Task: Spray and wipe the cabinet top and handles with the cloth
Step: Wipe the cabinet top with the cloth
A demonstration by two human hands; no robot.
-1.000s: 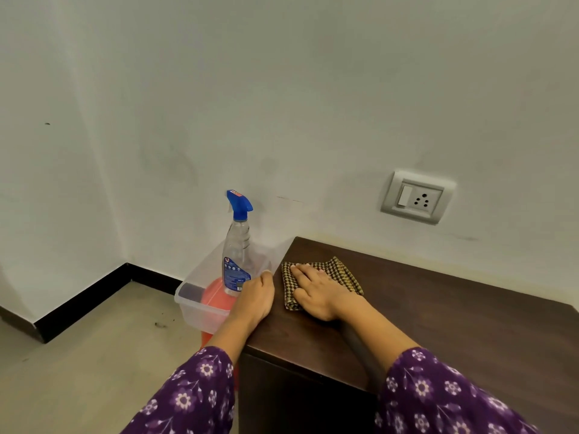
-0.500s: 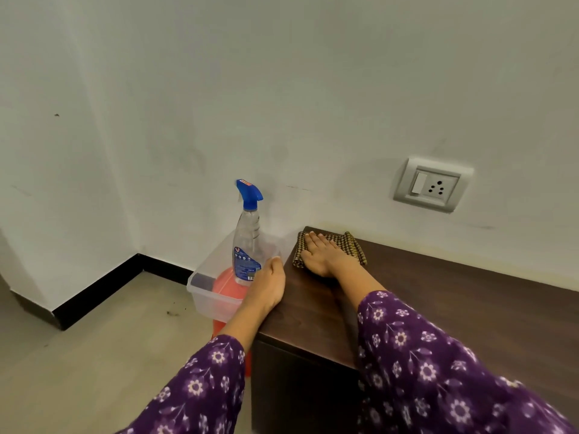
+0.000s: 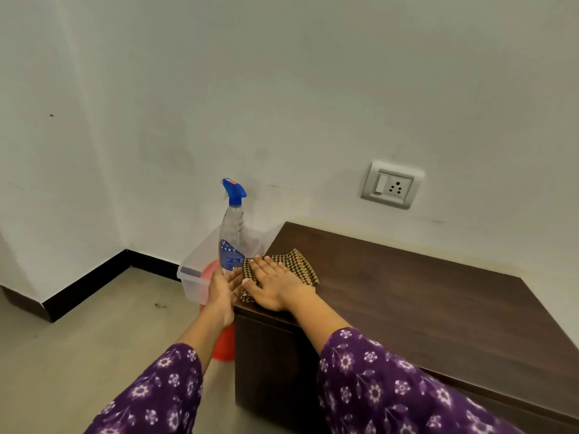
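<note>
Dark brown wood forms the cabinet top, and your checked cloth lies at its nine o'clock edge, one corner hanging just over the side. Your right hand lies flat on the cloth, fingers straight and slightly spread, pressing it onto the wood rather than gripping it. Your left hand sits at nine o'clock from the right one, off the cabinet and just beside its left side. Its fingers reach loosely toward the hanging corner and hold nothing I can see. Whether they touch the cloth I cannot tell.

At eleven o'clock from the cloth the spray bottle stands upright in a clear plastic tub, which seems to rest on a red bucket beside the cabinet. Neither of your hands is on the bottle. A wall socket sits at one o'clock from the cloth.

By my reading you are in the wiping stage, working the top's left edge. I can make out no droplets or wet sheen, so I cannot confirm the spraying. The wood from twelve round to five o'clock shows no sign either way, so treat it as still to cover. The cabinet front shows only as a dark panel under your arms, with no handles in view, so count those as left too.
</note>
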